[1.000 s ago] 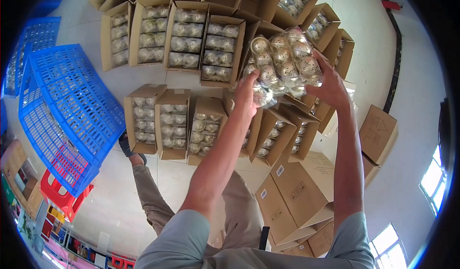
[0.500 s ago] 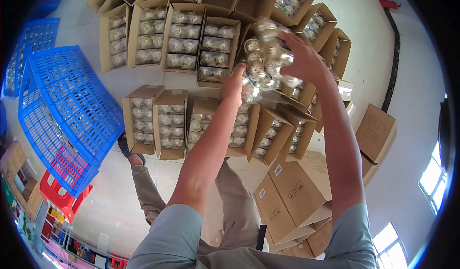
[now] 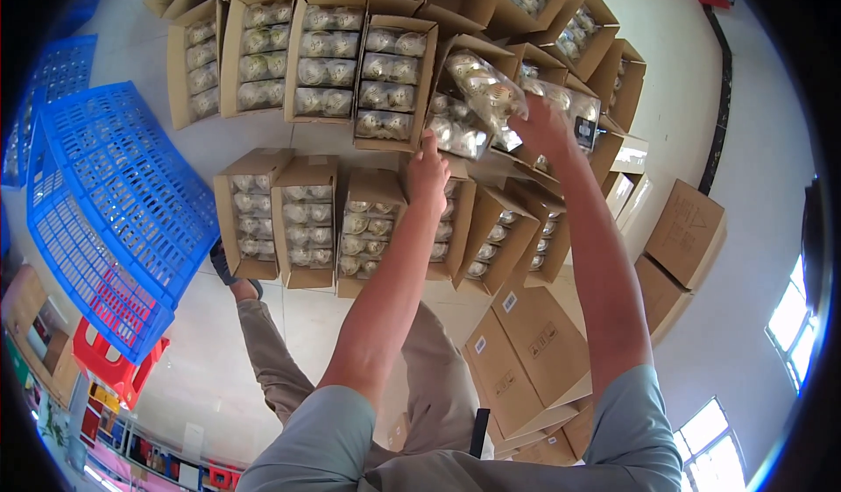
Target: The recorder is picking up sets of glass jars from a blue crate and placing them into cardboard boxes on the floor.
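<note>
Both my hands hold up a clear plastic tray (image 3: pixel 477 102) of pale round pieces in rows, tilted over open cardboard boxes. My left hand (image 3: pixel 428 174) grips its lower left edge. My right hand (image 3: pixel 543 128) grips its right side. Below the tray stands an open box (image 3: pixel 458 63) among rows of open boxes (image 3: pixel 324 54) filled with the same packed trays. A nearer row of open boxes (image 3: pixel 302 220) lies on the floor in front of my legs.
Blue plastic crates (image 3: pixel 105 203) are stacked at the left, with a red crate (image 3: pixel 109 352) below them. Closed and flat cardboard boxes (image 3: pixel 526 352) lie at the right, another (image 3: pixel 688 233) further right. A black strip (image 3: pixel 723 98) runs along the pale floor.
Both hands have carried the tray down and left, away from my head and closer to the open boxes. The tray now tilts more steeply.
</note>
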Demonstrator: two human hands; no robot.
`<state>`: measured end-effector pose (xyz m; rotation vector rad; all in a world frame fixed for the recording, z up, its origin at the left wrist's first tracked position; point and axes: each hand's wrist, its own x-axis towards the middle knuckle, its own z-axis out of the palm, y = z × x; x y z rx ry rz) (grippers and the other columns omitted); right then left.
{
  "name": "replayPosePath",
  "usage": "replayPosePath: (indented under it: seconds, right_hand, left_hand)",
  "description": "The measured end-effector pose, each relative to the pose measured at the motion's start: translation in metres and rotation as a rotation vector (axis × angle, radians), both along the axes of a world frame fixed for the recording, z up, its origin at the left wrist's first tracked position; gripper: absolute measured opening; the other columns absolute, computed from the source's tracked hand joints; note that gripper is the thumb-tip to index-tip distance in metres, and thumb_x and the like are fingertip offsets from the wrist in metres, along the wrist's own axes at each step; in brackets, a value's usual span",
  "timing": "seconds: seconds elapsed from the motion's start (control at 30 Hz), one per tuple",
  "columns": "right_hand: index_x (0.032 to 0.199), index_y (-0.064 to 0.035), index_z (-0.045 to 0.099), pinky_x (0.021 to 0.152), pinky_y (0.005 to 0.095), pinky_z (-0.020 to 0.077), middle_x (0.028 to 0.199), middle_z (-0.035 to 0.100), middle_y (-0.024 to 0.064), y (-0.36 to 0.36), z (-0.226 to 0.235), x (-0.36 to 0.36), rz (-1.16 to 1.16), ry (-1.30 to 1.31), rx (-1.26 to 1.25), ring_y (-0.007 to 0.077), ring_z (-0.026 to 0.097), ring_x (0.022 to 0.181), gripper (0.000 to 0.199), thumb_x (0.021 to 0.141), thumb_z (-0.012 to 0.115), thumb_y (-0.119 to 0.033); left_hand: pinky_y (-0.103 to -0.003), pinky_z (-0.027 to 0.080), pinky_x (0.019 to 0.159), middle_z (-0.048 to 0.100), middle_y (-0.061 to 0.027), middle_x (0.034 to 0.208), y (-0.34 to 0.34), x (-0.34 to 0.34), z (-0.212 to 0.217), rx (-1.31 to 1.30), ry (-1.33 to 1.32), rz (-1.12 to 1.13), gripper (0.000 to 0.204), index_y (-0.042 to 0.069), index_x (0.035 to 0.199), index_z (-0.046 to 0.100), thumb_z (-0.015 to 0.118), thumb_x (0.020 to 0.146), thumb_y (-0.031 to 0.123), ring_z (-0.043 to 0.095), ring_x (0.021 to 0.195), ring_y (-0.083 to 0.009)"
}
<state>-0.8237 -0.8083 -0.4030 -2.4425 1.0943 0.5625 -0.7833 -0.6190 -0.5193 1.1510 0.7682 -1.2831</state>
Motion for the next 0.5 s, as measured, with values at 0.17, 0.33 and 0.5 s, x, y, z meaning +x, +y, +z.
replayPosePath:
  seconds: [0.17, 0.33, 0.5]
  right_hand:
    - [0.098, -0.0042, 0.067, 0.078, 0.0427, 0.0524, 0.094, 0.068, 0.0201, -0.019, -0.008, 0.030, 0.165, 0.053, -0.273, 0.0367, 0.065, 0.091, 0.034, 0.071, 0.062, -0.024]
    - [0.101, -0.0082, 0.068, 0.082, 0.0415, 0.0522, 0.101, 0.069, 0.0147, -0.018, -0.009, 0.075, 0.248, 0.360, -0.190, 0.0326, 0.065, 0.097, 0.031, 0.073, 0.062, -0.020]
    - [0.113, -0.0089, 0.063, 0.087, 0.0457, 0.0507, 0.111, 0.066, 0.0144, -0.015, -0.085, 0.058, 0.308, 0.391, 0.022, 0.0318, 0.060, 0.110, 0.042, 0.071, 0.063, -0.008]
  left_hand:
    - [-0.040, 0.045, 0.099, 0.052, -0.0255, 0.131, 0.020, 0.001, 0.014, -0.147, -0.076, -0.252, 0.071, -0.004, 0.134, 0.041, 0.056, 0.091, 0.049, 0.056, 0.117, -0.0321]
    - [-0.038, 0.050, 0.093, 0.064, -0.0202, 0.116, 0.065, 0.002, 0.039, -0.186, -0.132, -0.329, 0.049, 0.001, 0.123, 0.051, 0.053, 0.094, 0.040, 0.063, 0.107, -0.0278]
    - [-0.035, 0.051, 0.090, 0.065, -0.0170, 0.115, 0.131, -0.018, 0.048, -0.145, -0.130, -0.456, 0.043, 0.002, 0.125, 0.053, 0.051, 0.096, 0.033, 0.064, 0.105, -0.0236]
